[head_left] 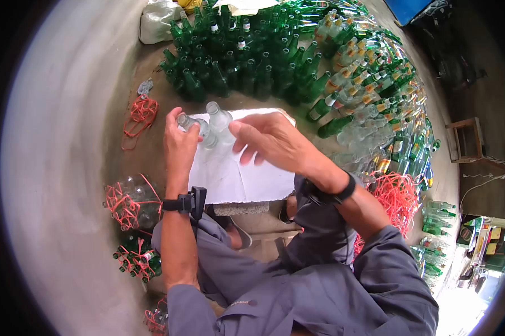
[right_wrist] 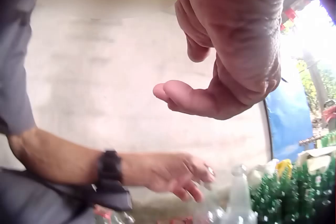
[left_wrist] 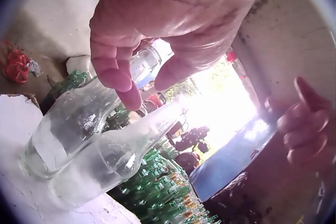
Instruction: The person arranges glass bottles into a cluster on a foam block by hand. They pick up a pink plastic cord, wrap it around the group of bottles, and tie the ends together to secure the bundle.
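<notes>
Plainly, the white flat board (head_left: pixel 241 179) carries two standing clear glass long-necked bottles (head_left: pixel 219 119), probably light, rigid, slick and breakable. The right hand (head_left: pixel 274 142), fingers loosely apart, holds nothing; the left hand (head_left: pixel 180 138) curls round one bottle's slim neck (head_left: pixel 187 121), likely the surest hold.

Near board (head_left: pixel 241 179) passable; clear bottles (head_left: pixel 219 119) beyond

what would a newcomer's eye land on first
Likely the mass of green bottles standing beyond the white board. Next, two clear bottles on that board, the left hand around one's neck, the right hand empty beside them. The red string heaped at right also stands out.
</notes>
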Demonstrator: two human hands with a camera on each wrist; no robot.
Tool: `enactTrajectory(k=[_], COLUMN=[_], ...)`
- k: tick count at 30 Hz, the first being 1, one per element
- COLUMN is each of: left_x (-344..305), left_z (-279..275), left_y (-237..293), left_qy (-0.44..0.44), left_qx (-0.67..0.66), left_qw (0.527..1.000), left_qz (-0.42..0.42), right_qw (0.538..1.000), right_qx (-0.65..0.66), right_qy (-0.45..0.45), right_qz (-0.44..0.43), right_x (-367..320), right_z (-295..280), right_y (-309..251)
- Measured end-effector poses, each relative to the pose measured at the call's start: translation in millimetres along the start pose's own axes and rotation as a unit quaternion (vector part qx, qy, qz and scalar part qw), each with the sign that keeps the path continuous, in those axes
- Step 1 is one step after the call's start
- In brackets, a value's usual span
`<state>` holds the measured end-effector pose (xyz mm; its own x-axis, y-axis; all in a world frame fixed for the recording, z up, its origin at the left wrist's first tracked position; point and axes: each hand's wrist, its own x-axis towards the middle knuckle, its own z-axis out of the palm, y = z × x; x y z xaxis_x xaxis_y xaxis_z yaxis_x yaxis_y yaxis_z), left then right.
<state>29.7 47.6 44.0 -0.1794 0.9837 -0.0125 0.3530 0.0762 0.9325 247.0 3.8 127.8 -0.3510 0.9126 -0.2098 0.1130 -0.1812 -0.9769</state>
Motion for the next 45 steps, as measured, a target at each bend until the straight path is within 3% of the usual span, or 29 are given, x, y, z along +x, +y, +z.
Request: enactTrajectory(k=[3,4,6,7,8,9,10,11,13,15,17,18,19,20,21,22,23,25,26,28,30,32,33,37,40,45], left_x=[6.7,6.8,1.7,-0.4,-2.0,-3.3,-3.1,-3.6,-5.9,-1.2,0.4,3.9,2.9,4.0,6.0,6.9,6.2,2.0,2.6,3.0,6.6,15.2,5.2,2.8,5.3,-1.0], left_z=[-1.4,-0.1,0.8,1.9,3.1,4.0,5.4,6.4,5.9,4.9,6.2,5.8,6.7,5.3,6.2,6.3,6.4,7.5,6.4,6.6,0.2,-4.1,-2.0,0.6,-0.2,4.8], left_y=[-9.5,-10.7,-5.7,-4.7,-4.7,-5.4,-6.0,-5.5,-3.0,-17.6,-20.7,-26.4,-24.8,-26.1,-28.8,-30.8,-29.9,-24.5,-25.1,-21.6,-25.9,-45.8,-31.6,-32.5,-38.0,-28.1], left_qy=[-0.015,-0.013,-0.011,-0.009,-0.006,-0.006,-0.004,-0.003,0.004,0.017,-0.005,-0.007,-0.001,0.001,-0.002,-0.01,-0.017,-0.02,-0.018,-0.022,-0.044,-0.029,-0.038,-0.027,-0.032,-0.021], left_qx=[0.007,0.013,0.013,0.015,0.006,-0.003,-0.008,-0.004,0.019,0.032,-0.006,0.016,0.012,0.019,0.025,0.024,0.026,0.021,0.023,0.006,0.038,0.038,0.029,0.015,0.032,0.07], left_qw=[1.0,1.0,1.0,1.0,1.0,1.0,1.0,1.0,1.0,0.998,0.999,0.999,0.999,0.999,0.999,0.999,0.999,0.999,0.999,1.0,0.997,0.996,0.999,0.999,0.999,0.997], left_qz=[0.019,0.008,-0.005,-0.006,0.008,0.021,0.018,0.02,0.011,0.041,0.033,0.035,0.044,0.046,0.048,0.042,0.035,0.02,0.018,-0.013,-0.043,0.074,0.019,0.019,0.022,0.027], right_qw=[0.993,0.994,0.938,0.938,0.923,0.958,0.898,0.897,0.928,0.927,0.775,0.872,0.877,0.872,0.839,0.919,0.926,0.935,0.925,0.924,0.915,0.929,0.918,0.898,0.905,0.9], right_qx=[0.068,0.073,0.234,0.197,0.265,0.111,0.344,0.346,0.247,0.287,0.573,0.423,0.416,0.376,0.326,0.108,-0.122,-0.008,0.246,0.306,0.367,0.354,0.382,0.408,0.319,-0.005], right_qy=[-0.091,-0.084,-0.21,-0.231,-0.251,-0.264,-0.254,-0.256,-0.272,-0.219,-0.259,-0.12,-0.108,-0.276,-0.431,-0.332,-0.214,-0.331,-0.274,-0.186,-0.086,-0.03,-0.008,0.138,0.268,0.407], right_qz=[0.014,-0.019,0.146,0.167,0.124,-0.026,0.105,0.102,-0.069,-0.097,0.052,-0.217,-0.217,-0.146,-0.066,-0.185,-0.285,-0.123,0.09,0.134,0.147,0.105,0.105,0.088,0.081,0.157], right_x=[-50.1,-52.5,-99.7,-113.8,-130.0,-137.4,-142.4,-147.4,-156.0,-167.9,-170.4,-157.2,-141.1,-124.6,-116.0,-117.6,-122.0,-103.1,-101.1,-90.6,-82.1,-77.9,-77.3,-98.5,-135.9,-202.4], right_z=[15.5,20.1,23.7,23.9,33.4,36.1,47.9,50.2,56.8,86.4,101.8,88.6,75.2,63.6,60.2,93.4,123.2,90.3,90.1,66.9,43.2,8.4,-10.4,-80.7,-123.3,-188.3], right_y=[-61.5,-58.9,-120.2,-137.6,-133.8,-125.0,-151.9,-155.2,-156.5,-143.2,-142.4,-144.7,-146.5,-146.6,-142.9,-127.6,-115.0,-119.7,-111.1,-103.4,-86.6,-64.8,-53.1,-13.1,21.4,118.1])
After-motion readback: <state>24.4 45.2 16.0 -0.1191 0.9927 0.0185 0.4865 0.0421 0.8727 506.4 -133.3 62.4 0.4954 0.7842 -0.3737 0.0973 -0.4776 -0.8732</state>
